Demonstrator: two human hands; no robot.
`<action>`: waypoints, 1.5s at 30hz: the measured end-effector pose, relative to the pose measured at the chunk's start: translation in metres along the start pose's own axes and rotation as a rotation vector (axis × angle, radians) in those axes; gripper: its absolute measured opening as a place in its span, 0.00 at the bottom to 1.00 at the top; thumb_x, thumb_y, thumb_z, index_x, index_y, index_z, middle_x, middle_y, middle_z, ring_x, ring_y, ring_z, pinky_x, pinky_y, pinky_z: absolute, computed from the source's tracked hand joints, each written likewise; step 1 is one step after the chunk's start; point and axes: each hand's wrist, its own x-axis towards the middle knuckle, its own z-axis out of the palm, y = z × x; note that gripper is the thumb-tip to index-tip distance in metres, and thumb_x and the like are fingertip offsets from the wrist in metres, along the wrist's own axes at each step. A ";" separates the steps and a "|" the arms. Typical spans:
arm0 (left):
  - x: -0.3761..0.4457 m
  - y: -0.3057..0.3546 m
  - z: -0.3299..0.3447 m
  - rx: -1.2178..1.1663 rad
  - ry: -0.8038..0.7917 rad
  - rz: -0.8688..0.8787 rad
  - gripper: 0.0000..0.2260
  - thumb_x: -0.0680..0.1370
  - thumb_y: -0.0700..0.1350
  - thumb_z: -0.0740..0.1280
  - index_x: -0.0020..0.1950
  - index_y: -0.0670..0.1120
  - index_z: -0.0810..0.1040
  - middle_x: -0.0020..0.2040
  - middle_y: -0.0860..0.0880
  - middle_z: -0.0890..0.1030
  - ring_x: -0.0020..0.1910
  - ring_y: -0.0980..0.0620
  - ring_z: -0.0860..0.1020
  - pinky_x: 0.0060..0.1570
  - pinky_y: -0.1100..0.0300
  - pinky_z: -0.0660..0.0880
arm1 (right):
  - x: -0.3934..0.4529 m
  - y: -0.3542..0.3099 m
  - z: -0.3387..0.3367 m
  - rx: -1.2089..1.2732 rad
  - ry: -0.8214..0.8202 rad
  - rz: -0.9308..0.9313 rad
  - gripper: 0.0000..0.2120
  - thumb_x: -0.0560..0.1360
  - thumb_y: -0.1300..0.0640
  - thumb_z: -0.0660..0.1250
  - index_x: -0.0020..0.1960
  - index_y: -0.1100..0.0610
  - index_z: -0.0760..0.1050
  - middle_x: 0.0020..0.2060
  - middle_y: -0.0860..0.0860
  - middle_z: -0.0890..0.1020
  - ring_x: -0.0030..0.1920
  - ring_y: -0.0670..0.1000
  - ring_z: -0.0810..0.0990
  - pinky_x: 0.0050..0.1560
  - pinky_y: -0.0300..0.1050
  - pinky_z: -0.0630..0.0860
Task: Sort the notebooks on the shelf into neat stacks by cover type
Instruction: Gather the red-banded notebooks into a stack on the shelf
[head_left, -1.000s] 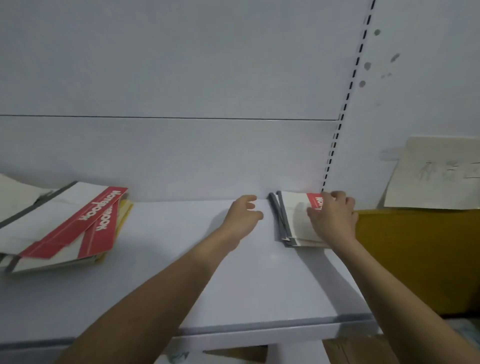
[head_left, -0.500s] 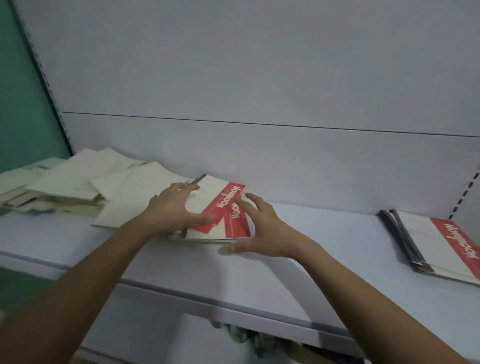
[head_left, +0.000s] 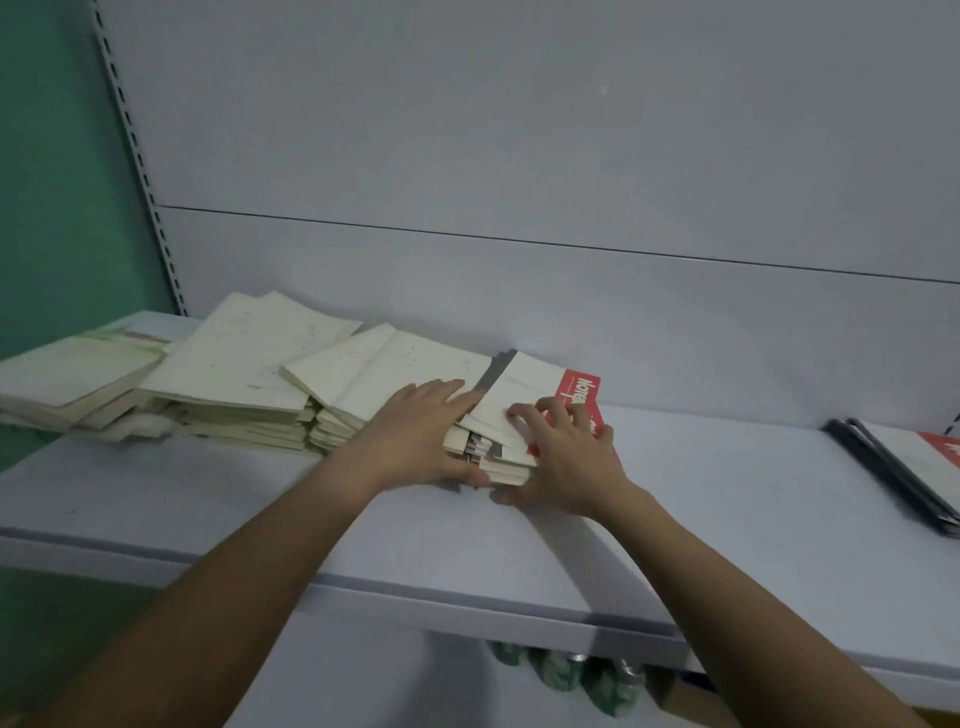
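On the white shelf (head_left: 701, 519), a bit left of its middle, a small stack of red-banded notebooks (head_left: 524, 400) was being handled from both sides. Top cover was white with a grey spine strip and a red band carrying white lettering, partly hidden by fingers. The left hand (head_left: 421, 436) was laid flat over the stack's left edge, fingers stretched across the grey spine and thumb tucked against the near corner, so more pressed down than clenched. The right hand (head_left: 566, 457) was spread over the stack's right half, fingertips curled onto the white cover and the red band, thumb down by the near edge on the shelf. Whether anything was actually lifted couldn't be told, tbh, the stack looked like it was resting on the shelf.

Left of that stack, touching it, a messy heap of plain cream notebooks (head_left: 249, 374) was fanned out toward the back panel, several layers deep and none squared up. Far right of the stack, well apart, a second pile of notebooks with dark spines (head_left: 904, 467) and a red band was lying at the frame edge, untouched by either hand.
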 end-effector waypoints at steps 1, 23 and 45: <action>-0.001 -0.007 -0.001 0.063 -0.078 -0.001 0.52 0.61 0.75 0.65 0.78 0.59 0.46 0.79 0.49 0.55 0.77 0.45 0.53 0.75 0.48 0.52 | 0.002 0.000 0.000 -0.007 -0.022 0.007 0.47 0.60 0.25 0.67 0.71 0.40 0.53 0.70 0.48 0.60 0.70 0.57 0.60 0.65 0.65 0.62; 0.011 -0.080 -0.049 0.249 -0.285 -0.020 0.53 0.61 0.70 0.73 0.79 0.58 0.51 0.79 0.54 0.53 0.77 0.50 0.53 0.73 0.51 0.55 | 0.027 0.020 -0.001 0.115 -0.332 0.069 0.59 0.55 0.25 0.71 0.73 0.32 0.36 0.78 0.43 0.41 0.77 0.56 0.38 0.71 0.72 0.54; 0.030 -0.042 -0.055 0.119 -0.346 -0.332 0.55 0.64 0.73 0.68 0.79 0.46 0.49 0.80 0.47 0.47 0.78 0.44 0.42 0.75 0.42 0.44 | 0.036 0.031 -0.006 0.510 0.038 0.219 0.37 0.72 0.33 0.63 0.73 0.52 0.62 0.72 0.54 0.63 0.72 0.58 0.63 0.70 0.60 0.65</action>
